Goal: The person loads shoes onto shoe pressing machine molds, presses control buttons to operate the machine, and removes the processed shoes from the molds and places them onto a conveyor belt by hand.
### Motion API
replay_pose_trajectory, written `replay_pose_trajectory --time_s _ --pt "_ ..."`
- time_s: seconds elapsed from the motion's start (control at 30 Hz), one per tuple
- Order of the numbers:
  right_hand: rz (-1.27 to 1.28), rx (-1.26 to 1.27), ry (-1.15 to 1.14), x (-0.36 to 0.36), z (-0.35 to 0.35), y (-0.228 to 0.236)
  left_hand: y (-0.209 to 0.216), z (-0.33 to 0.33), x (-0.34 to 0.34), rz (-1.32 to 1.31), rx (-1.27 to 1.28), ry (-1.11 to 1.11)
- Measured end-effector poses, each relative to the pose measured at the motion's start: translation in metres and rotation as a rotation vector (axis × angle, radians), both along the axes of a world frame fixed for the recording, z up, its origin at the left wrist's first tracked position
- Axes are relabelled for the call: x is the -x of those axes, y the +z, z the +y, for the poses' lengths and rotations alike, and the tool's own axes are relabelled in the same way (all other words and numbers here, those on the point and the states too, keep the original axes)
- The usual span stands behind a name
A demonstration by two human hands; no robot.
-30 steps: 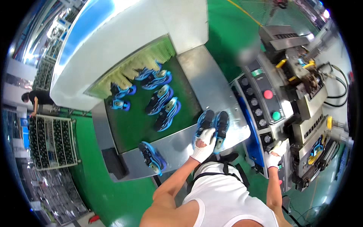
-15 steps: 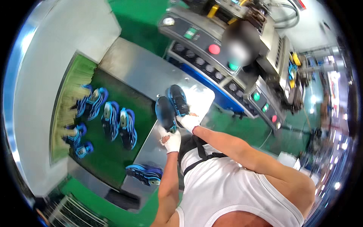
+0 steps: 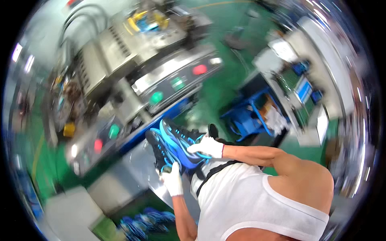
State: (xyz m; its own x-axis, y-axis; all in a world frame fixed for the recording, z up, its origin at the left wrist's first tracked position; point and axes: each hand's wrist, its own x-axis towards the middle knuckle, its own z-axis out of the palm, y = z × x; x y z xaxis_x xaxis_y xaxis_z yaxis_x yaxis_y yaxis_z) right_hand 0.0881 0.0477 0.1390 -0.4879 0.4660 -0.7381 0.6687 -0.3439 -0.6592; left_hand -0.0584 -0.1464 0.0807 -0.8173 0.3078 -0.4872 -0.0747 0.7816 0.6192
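My left hand [image 3: 173, 181], in a white glove, is closed on the heel end of a black and blue sports shoe [image 3: 156, 146]. A second sports shoe [image 3: 177, 138] is gripped at its heel by my right hand [image 3: 206, 148], also gloved in white. The pair sits side by side, toes pointing away from me, with the blue and purple sole of the right shoe turned toward the left one. Both shoes are held up beyond my waist, in front of the machine. My fingertips are partly hidden behind the shoes.
A machine with a control panel [image 3: 177, 86] of red and green buttons stands ahead. At lower left, several blue shoes [image 3: 146, 223] lie on a green belt beside a metal table [image 3: 138, 160]. To the right are a blue chair-like frame [image 3: 243, 120] and a workbench [image 3: 291, 108].
My view has swung to the right, bringing the workbench in. Both hands still hold the shoes, now tilted so that a blue sole shows.
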Motion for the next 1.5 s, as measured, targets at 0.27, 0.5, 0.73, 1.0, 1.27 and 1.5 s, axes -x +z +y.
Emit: replay_pose_trajectory --time_s 0.27,0.5,0.73,1.0,1.27,1.5 --pt "0.111 -0.199 -0.919 -0.174 0.080 0.057 0.116 0.230 -0.089 0.064 -0.014 -0.828" --pt "-0.027 -0.530 -1.555 -0.358 0.101 0.020 0.119 0.403 -0.216 0.065 -0.317 -1.312" --pt "-0.752 -0.713 -1.380 -0.484 0.183 0.066 0.144 0.559 -0.391 0.289 -0.451 -1.668" --pt "-1.042 -1.222 -1.092 -0.546 0.214 0.029 0.122 0.559 -0.424 0.169 -0.752 -1.557" --pt "0.379 -0.543 -0.655 -0.327 0.205 0.010 -0.029 0.309 -0.208 -0.018 -0.155 -1.233" --pt "0.040 -0.407 0.379 -0.216 0.192 -0.091 -0.090 -0.162 -0.014 0.297 0.442 0.318"
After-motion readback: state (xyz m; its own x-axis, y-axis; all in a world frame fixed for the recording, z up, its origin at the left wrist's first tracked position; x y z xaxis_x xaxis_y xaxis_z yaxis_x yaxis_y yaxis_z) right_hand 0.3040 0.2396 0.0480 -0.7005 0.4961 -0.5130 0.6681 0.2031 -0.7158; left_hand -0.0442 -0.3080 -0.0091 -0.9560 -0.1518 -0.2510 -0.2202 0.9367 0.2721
